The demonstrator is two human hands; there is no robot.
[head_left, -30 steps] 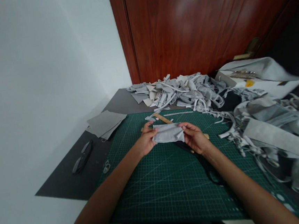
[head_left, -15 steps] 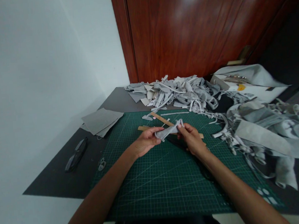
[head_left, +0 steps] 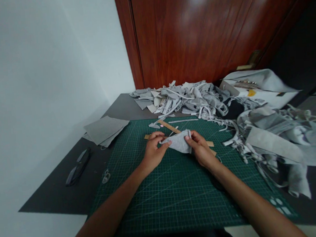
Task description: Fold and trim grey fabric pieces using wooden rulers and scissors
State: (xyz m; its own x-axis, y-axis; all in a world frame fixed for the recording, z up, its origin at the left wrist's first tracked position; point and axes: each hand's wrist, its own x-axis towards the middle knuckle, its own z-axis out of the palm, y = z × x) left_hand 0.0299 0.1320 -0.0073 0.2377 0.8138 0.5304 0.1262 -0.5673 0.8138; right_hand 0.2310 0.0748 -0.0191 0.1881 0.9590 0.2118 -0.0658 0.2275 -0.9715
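A small piece of grey fabric (head_left: 180, 142) is stretched between my two hands, above the green cutting mat (head_left: 160, 203). My left hand (head_left: 155, 150) pinches its narrow left end between thumb and fingers. At the wider right edge, my right hand (head_left: 200, 148) grips the cloth with the thumb on top. Beneath the hands lie tan wooden strips (head_left: 169, 126), partly covered by the fabric and fingers. A dark object under my right forearm is mostly hidden.
Grey fabric scraps (head_left: 184, 97) are heaped at the back, more (head_left: 278, 141) at the right. Folded grey sheets (head_left: 106, 130) and eyeglasses (head_left: 78, 168) lie on the left. A white box (head_left: 263, 94) stands back right, before a wooden door (head_left: 195, 34).
The fabric, narrow and twisted before, is now spread flatter and wider between my hands. My left hand has shifted its hold to the narrow end, and the view has moved slightly.
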